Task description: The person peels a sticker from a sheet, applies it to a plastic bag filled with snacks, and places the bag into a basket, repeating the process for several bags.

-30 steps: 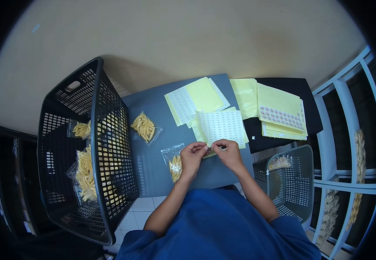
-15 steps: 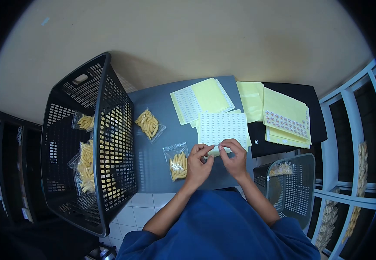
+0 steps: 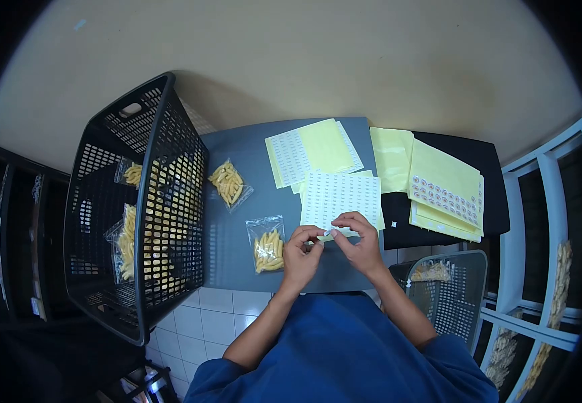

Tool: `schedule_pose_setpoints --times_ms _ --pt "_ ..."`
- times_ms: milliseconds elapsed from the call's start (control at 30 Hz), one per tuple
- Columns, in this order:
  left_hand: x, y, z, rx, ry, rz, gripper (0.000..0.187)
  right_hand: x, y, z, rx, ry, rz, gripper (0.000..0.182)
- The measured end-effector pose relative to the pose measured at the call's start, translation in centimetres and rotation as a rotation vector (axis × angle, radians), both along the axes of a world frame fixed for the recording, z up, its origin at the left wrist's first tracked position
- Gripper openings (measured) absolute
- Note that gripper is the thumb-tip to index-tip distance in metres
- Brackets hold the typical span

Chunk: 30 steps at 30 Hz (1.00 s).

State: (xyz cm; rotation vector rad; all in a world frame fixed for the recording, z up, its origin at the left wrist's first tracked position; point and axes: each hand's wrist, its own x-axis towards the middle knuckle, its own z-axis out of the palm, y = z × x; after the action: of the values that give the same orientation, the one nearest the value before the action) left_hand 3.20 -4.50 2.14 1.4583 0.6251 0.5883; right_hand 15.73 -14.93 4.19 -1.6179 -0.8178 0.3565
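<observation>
My left hand (image 3: pixel 302 257) is closed, thumb and finger pinched, at the near edge of a white label sheet (image 3: pixel 342 199). Close beside it, my right hand (image 3: pixel 359 246) pinches a small white piece (image 3: pixel 327 232), perhaps a label, between thumb and finger. A clear bag of yellow sticks (image 3: pixel 268 250) lies left of my left hand. Another such bag (image 3: pixel 227 183) lies farther up the grey table (image 3: pixel 227 235).
A large dark basket (image 3: pixel 144 201) with more bags stands at the left. Yellow and printed sheets (image 3: pixel 318 149) lie behind the label sheet. Sticker sheets (image 3: pixel 444 178) rest on a black surface (image 3: pixel 496 181) at the right. A smaller basket (image 3: pixel 462 295) stands below.
My hands have moved slightly apart, and the small white piece shows more clearly at my right fingertips. The whole view has shifted and tilted a little.
</observation>
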Motion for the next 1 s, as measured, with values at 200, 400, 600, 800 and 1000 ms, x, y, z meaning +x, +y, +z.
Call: schedule_pose_setpoints --times_ms 200,400,600,800,1000 --pt "-0.9 0.5 1.0 0.028 0.086 -0.015 0.024 0.4 -0.1 -1.3 -0.031 0.191 0.100 0.007" --pt "-5.9 5.8 1.1 0.479 0.467 0.247 0.036 -0.9 0.0 -2.5 -0.037 0.252 0.008 0.006" --pt "-9.2 11.7 -2.3 0.386 0.714 0.195 0.045 -4.0 1.8 -3.6 -0.059 0.269 -0.037 0.008" --pt "-8.7 13.2 -4.1 0.030 0.355 0.046 0.030 -7.4 5.4 -3.2 -0.057 0.183 -0.122 0.013" --pt "-7.9 11.2 -1.8 -0.501 -0.026 0.074 0.023 -9.6 9.5 -1.3 -0.107 0.026 -0.181 0.015"
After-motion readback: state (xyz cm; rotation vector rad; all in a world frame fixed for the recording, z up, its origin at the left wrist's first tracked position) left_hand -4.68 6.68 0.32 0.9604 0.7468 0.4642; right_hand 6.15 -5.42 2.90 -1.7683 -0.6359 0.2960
